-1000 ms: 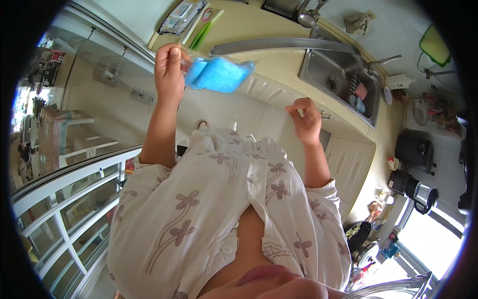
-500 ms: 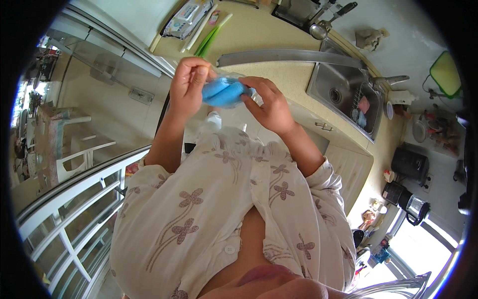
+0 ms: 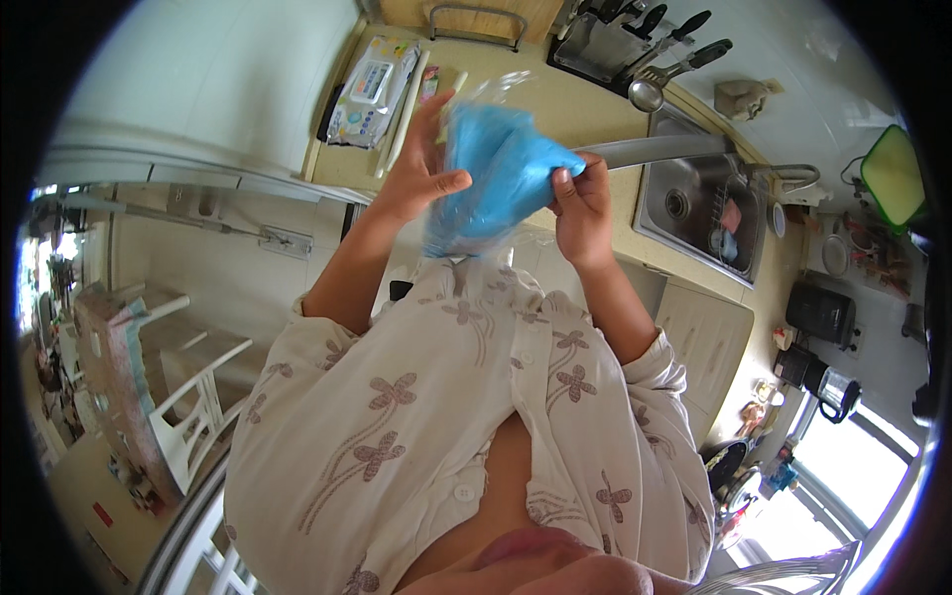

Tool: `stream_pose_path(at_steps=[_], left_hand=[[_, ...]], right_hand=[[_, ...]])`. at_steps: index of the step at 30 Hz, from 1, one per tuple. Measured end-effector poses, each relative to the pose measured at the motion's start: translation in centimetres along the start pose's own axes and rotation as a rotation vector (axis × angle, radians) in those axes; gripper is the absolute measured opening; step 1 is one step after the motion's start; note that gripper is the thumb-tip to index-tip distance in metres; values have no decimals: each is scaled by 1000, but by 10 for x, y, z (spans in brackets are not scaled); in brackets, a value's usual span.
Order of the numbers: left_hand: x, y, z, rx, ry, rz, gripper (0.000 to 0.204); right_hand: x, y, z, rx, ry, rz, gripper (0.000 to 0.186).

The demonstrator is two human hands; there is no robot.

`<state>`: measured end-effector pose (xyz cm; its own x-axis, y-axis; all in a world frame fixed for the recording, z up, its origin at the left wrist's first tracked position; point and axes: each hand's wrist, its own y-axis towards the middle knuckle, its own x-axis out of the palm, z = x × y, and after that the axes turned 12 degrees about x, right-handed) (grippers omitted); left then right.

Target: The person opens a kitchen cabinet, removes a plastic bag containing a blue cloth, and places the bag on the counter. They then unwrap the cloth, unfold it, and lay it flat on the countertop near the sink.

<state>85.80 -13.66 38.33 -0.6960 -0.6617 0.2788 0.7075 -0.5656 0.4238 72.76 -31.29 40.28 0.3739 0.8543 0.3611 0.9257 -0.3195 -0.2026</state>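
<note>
Between my hands is a soft blue folded thing, spread out and wrinkled, with thin clear plastic showing around it. It is smeared by motion, and its exact kind does not show. My right hand pinches its right corner between thumb and fingers. At its left edge, my left hand has its fingers stretched upward and its thumb apart, the thumb lying against the plastic or just in front of it. A wipes packet lies on the counter beyond my left hand.
A steel sink with a faucet is set into the counter at the right. A long grey metal strip runs toward it. Knives and a ladle stand at the back. A table with white chairs is at the left.
The blue thing has gone from a compact rolled bundle to a larger, spread-out shape. My left hand's fingers have opened from a pinch; my right hand has moved right and grips a corner.
</note>
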Motion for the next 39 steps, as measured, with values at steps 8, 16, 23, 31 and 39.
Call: stream_pose_path(at_steps=[8, 16, 23, 31, 39], left_hand=[[-43, 22, -32, -573, -508, 58, 50], [-65, 48, -37, -559, -417, 227, 43], [-80, 45, -50, -554, -402, 374, 44], [-89, 44, -55, -414, -538, 785, 54], [-88, 52, -47, -321, -543, 759, 58]], right_hand=[[12, 49, 2, 30, 238, 225, 15], [-11, 69, -2, -116, 462, 498, 12], [-59, 73, -31, -170, 547, 378, 17], [-84, 65, -38, -67, 515, 63, 25], [-85, 93, -34, 61, 471, -45, 20]])
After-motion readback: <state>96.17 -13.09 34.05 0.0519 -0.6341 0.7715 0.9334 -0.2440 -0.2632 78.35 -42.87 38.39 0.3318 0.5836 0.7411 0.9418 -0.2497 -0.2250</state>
